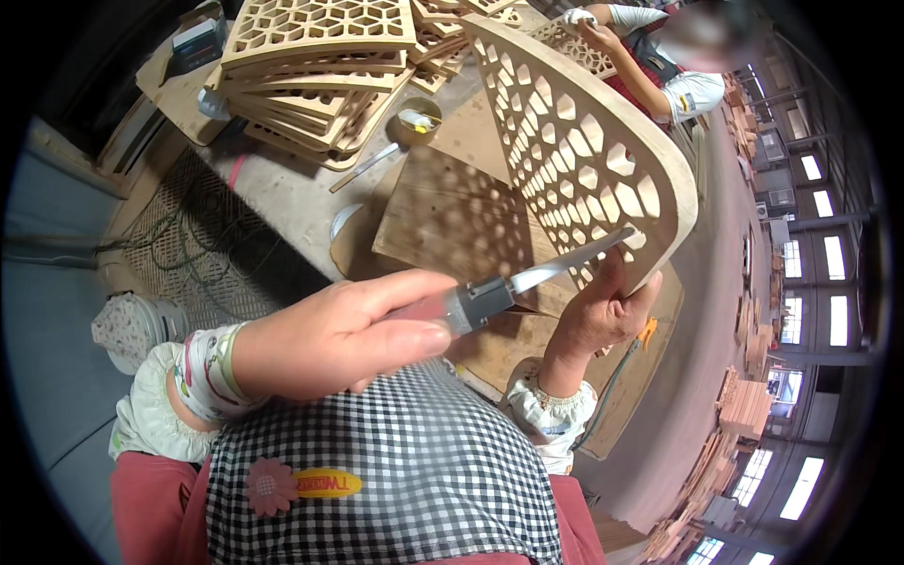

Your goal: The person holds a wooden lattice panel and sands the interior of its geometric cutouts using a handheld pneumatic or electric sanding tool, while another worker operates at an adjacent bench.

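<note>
My left hand (344,330) is wrapped round the reddish-grey body of a hand tool with a long flat, file-like metal blade (574,258). The blade's tip meets a hole near the lower edge of a curved wooden lattice panel (603,141). My right hand (603,315) grips that edge, thumb on the outer side and fingers partly hidden behind the wood. The panel stands tilted up, its cut-out holes facing left. Beneath it lies a wooden board (443,212), dappled with the panel's shadow.
Similar lattice panels (315,80) are stacked at the back left. A small bowl (414,121) and a thin flat tool (365,168) lie nearby. A hose with an orange fitting (646,334) runs along the right. Another person (678,71) handles a panel at the far right.
</note>
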Motion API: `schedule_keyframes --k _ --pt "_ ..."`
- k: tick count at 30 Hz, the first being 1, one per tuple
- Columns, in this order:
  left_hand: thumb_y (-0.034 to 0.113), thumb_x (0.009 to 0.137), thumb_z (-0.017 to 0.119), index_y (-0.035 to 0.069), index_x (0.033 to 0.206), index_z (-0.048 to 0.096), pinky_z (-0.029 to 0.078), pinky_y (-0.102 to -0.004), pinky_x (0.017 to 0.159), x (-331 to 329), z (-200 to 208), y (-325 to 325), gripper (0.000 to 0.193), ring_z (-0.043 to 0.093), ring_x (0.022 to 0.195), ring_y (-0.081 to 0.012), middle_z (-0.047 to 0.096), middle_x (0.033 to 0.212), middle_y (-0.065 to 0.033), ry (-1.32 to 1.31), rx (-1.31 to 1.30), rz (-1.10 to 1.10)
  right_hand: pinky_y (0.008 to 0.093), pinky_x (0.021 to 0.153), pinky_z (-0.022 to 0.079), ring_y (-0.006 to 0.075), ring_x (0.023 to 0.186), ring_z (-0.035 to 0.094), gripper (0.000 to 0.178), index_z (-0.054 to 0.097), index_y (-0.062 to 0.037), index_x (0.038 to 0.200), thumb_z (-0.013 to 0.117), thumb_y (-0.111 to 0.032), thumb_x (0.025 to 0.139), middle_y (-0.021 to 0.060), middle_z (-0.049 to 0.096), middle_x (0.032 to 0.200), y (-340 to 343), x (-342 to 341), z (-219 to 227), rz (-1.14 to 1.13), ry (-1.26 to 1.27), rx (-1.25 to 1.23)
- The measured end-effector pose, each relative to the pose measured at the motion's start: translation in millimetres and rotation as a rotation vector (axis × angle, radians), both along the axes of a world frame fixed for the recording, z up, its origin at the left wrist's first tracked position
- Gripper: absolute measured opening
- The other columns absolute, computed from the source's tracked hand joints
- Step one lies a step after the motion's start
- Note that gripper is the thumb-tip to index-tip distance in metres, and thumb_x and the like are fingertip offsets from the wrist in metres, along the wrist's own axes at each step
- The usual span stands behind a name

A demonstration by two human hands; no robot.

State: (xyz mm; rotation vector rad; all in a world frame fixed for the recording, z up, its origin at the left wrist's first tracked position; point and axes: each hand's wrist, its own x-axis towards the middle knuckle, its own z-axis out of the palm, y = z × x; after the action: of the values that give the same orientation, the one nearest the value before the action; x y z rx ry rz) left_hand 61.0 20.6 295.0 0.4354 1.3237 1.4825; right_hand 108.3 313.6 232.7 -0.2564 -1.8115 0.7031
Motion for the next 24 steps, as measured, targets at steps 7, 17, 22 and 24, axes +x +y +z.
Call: schedule_keyframes --k 7,17,22,24 --pt "0.019 0.112 0.049 -0.005 0.156 0.038 0.041 -0.0197 0.055 1 -3 8 0.052 0.048 0.061 -0.0025 0.053 0.082 0.0019 -0.035 0.024 0.014 0.0296 0.068 0.052 0.0169 0.073 0.066 0.019 0.071 0.0006 0.101 0.084 -0.01 0.093 0.0081 0.069 0.086 -3 0 -1 0.024 -0.042 0.178" --pt "0.026 0.114 0.051 -0.006 0.156 0.036 0.04 -0.0196 0.053 -1 0 16 0.055 0.047 0.06 -0.0024 0.053 0.08 0.0015 -0.07 0.046 -0.011 0.0296 0.066 0.051 0.0182 0.072 0.065 0.023 0.07 -0.0008 0.101 0.086 -0.015 0.092 0.0066 0.068 0.085 7 -1 -16 0.049 0.0 0.121" --pt "0.029 0.114 0.049 -0.003 0.142 0.048 0.04 -0.0185 0.051 -5 3 22 0.042 0.049 0.058 -0.0023 0.055 0.079 0.0024 -0.01 -0.007 -0.03 0.03 0.068 0.053 0.0202 0.072 0.067 0.02 0.071 -0.0004 0.1 0.085 -0.014 0.092 0.0079 0.071 0.085 1 3 -11 0.095 -0.063 0.291" --pt "0.028 0.114 0.049 -0.002 0.138 0.05 0.04 -0.0184 0.05 -7 4 21 0.038 0.049 0.057 -0.0024 0.055 0.078 0.0028 0.002 -0.006 -0.027 0.0299 0.067 0.053 0.019 0.07 0.066 0.019 0.071 -0.0006 0.101 0.083 -0.013 0.094 0.0075 0.07 0.084 5 -1 -14 0.077 -0.035 0.242"
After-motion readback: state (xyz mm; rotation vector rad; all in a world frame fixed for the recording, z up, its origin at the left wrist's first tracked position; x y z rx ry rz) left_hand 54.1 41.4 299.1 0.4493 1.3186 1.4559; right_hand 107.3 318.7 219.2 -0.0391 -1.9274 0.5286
